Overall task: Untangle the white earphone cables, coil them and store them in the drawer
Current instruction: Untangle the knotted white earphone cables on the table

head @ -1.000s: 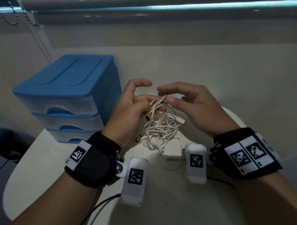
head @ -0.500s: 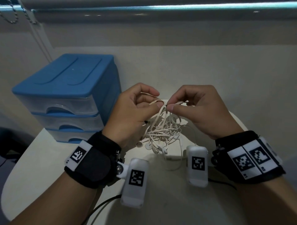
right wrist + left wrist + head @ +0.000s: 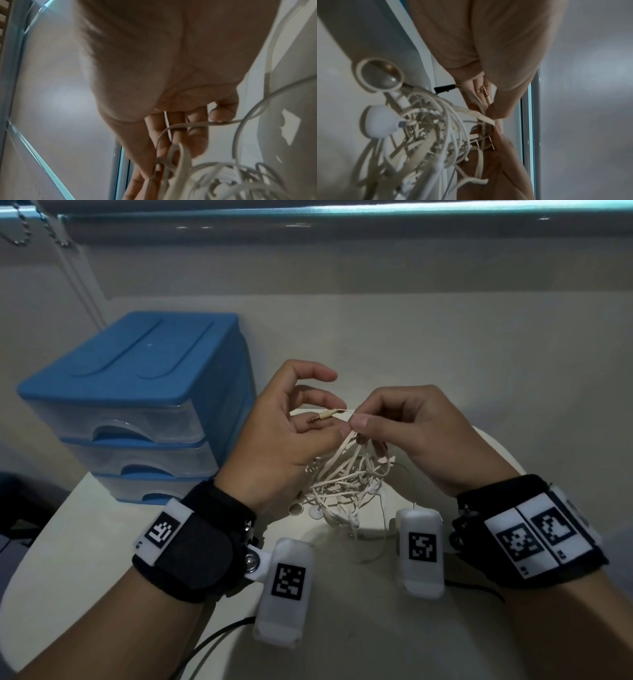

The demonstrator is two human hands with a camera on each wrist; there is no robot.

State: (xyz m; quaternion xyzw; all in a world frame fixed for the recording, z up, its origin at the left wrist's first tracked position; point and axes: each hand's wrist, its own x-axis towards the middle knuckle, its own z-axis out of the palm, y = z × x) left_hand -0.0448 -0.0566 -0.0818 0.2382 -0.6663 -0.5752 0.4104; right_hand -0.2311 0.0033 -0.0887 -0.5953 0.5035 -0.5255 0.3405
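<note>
A tangle of white earphone cables (image 3: 346,481) hangs between my two hands above the white table (image 3: 102,542). My right hand (image 3: 358,416) pinches one cable just behind its gold jack plug (image 3: 317,418), which points left over my left palm. Under the plug, the thumb of my left hand (image 3: 308,433) presses cable strands against its fingers, and its forefinger is raised and curled. Earbuds (image 3: 296,508) dangle at the bottom of the tangle (image 3: 428,135). The left wrist view shows the plug (image 3: 485,93) beside the pinching thumb. At the left stands the blue-topped drawer unit (image 3: 130,392), all three drawers shut.
The drawer unit fills the table's back left corner, close to my left hand. A thin loose cable loop (image 3: 373,549) lies on the table under the tangle. Black leads (image 3: 219,642) run from the wrist cameras. A wall and a window blind (image 3: 342,220) stand behind.
The jack plug end has been drawn out of the tangle and now sticks out leftward from my right fingers. My left forefinger has lifted off the strands. The bundle hangs slightly lower.
</note>
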